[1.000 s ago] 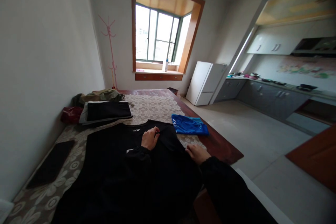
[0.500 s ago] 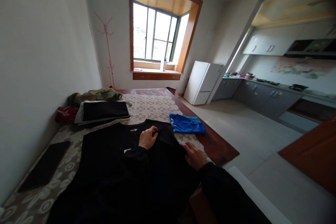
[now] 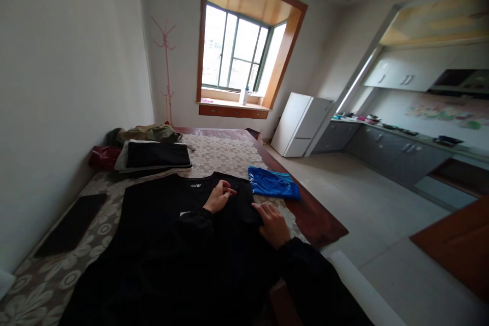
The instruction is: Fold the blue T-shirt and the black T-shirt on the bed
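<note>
A black T-shirt [image 3: 153, 244] with a small white logo near its neckline lies spread over the patterned tablecloth. Above its upper right part is my left hand [image 3: 218, 197], fingers loosely stretched and a little apart, with no cloth visible between them. My right hand [image 3: 273, 223] is at the shirt's right edge, index finger extended along the cloth and the other fingers bent onto it; its thumb is hidden. Just beyond that edge lies a folded blue garment [image 3: 273, 182]. Both my sleeves are black and blend with the shirt.
Folded dark and grey clothes [image 3: 158, 155] sit at the far left, beside a dark red bundle [image 3: 103, 157] and an olive cloth [image 3: 151, 133]. A flat black item [image 3: 72, 224] lies along the left wall. The wooden table edge [image 3: 321, 219] runs down the right.
My right hand has moved left, and the shirt's right edge has come inward with it. My left hand has shifted slightly right and its fingers have loosened. The view has turned slightly.
</note>
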Demonstrator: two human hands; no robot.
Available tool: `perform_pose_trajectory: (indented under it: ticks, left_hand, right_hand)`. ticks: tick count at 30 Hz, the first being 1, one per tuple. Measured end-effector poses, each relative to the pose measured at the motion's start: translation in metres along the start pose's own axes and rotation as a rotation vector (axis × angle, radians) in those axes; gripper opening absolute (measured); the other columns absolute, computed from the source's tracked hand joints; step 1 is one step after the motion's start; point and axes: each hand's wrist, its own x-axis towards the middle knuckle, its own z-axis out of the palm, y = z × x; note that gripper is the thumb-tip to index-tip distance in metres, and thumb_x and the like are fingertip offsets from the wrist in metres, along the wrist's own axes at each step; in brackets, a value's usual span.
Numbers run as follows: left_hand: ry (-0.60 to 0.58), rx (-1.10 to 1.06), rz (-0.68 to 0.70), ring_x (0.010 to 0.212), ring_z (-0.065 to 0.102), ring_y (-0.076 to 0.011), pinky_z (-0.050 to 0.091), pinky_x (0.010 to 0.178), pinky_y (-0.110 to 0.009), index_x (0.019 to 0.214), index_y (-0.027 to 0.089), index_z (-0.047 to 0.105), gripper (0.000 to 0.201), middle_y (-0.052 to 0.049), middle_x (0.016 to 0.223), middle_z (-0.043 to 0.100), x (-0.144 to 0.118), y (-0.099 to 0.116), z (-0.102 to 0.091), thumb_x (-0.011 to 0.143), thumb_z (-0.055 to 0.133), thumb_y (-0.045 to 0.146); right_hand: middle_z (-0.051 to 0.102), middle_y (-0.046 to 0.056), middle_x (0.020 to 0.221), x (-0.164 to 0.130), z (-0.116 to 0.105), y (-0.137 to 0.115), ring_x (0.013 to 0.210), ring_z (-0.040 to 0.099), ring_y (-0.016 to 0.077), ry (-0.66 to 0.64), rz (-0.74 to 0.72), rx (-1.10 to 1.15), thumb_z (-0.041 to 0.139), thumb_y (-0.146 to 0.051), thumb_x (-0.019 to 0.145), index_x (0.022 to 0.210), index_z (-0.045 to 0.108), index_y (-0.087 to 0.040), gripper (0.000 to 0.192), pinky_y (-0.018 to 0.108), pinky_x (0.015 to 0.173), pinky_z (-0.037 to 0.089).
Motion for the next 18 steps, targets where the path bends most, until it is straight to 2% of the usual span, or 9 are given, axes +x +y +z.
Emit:
perform_pose_trajectory:
  ticks: [1,3,5,7,10,12,15,18]
  left_hand:
    - [-0.011,0.000,0.018,0.085,0.069,-0.0136,0.050,0.078,-0.026,0.108,0.023,0.051,0.030,-0.002,0.094,0.076,-0.001,0.001,0.001,0.082,0.049,0.009]
    - [-0.038,0.031,0.053,0.083,0.068,-0.0142,0.050,0.078,-0.027,0.103,0.023,0.053,0.031,-0.001,0.092,0.073,-0.004,0.003,0.001,0.077,0.050,0.006]
    - [-0.087,0.085,0.100,0.084,0.067,-0.0161,0.050,0.081,-0.029,0.097,0.023,0.057,0.025,-0.001,0.090,0.071,-0.010,0.009,0.000,0.076,0.054,0.010]
    - [-0.162,0.138,0.169,0.092,0.066,-0.0180,0.049,0.090,-0.032,0.095,0.025,0.062,0.021,-0.001,0.094,0.071,-0.018,0.019,0.002,0.077,0.059,0.015]
    - [-0.275,0.206,0.282,0.114,0.062,-0.0211,0.040,0.110,-0.038,0.102,0.029,0.067,0.023,-0.001,0.114,0.070,-0.029,0.035,0.012,0.080,0.065,0.026]
    - [-0.311,0.256,0.316,0.125,0.056,-0.0240,0.030,0.119,-0.047,0.108,0.031,0.067,0.025,-0.002,0.124,0.067,-0.033,0.044,0.023,0.083,0.065,0.035]
    - [-0.300,0.337,0.291,0.128,0.053,-0.0277,0.024,0.121,-0.056,0.111,0.029,0.065,0.027,-0.006,0.127,0.065,-0.029,0.049,0.041,0.088,0.059,0.042]
    - [-0.268,0.408,0.242,0.135,0.048,-0.0307,0.023,0.121,-0.057,0.122,0.024,0.060,0.040,-0.012,0.136,0.060,-0.022,0.048,0.056,0.088,0.057,0.043]
  right_hand:
    - [0.069,0.009,0.113,0.002,0.002,0.002,0.108,0.061,0.0277,0.018,0.046,0.130,0.054,-0.012,0.071,0.121,0.067,-0.023,0.054,0.040,0.097,0.047]
    - [0.072,0.006,0.100,0.007,0.005,0.009,0.098,0.065,0.0264,0.091,0.231,0.424,0.052,-0.025,0.082,0.103,0.072,-0.026,0.029,0.039,0.092,0.051]
    - [0.074,0.005,0.091,0.011,0.008,0.022,0.093,0.068,0.0262,0.163,0.402,0.629,0.049,-0.037,0.087,0.099,0.072,-0.026,0.029,0.037,0.087,0.054]
    - [0.075,0.004,0.091,0.014,0.008,0.035,0.093,0.070,0.0256,0.188,0.463,0.701,0.049,-0.041,0.086,0.105,0.071,-0.026,0.033,0.036,0.084,0.056]
    - [0.076,0.003,0.098,0.018,0.004,0.047,0.093,0.071,0.0251,0.183,0.466,0.720,0.058,-0.042,0.080,0.111,0.068,-0.026,0.037,0.035,0.083,0.057]
    - [0.075,0.004,0.099,0.020,0.001,0.050,0.093,0.071,0.0259,0.179,0.448,0.710,0.060,-0.045,0.079,0.110,0.066,-0.025,0.037,0.037,0.083,0.058]
    - [0.073,0.005,0.098,0.018,0.000,0.048,0.092,0.069,0.0259,0.201,0.414,0.695,0.056,-0.047,0.084,0.106,0.064,-0.025,0.033,0.040,0.084,0.057]
    - [0.069,0.005,0.097,0.011,0.002,0.040,0.094,0.066,0.0248,0.280,0.298,0.603,0.053,-0.047,0.089,0.101,0.063,-0.027,0.026,0.041,0.089,0.054]
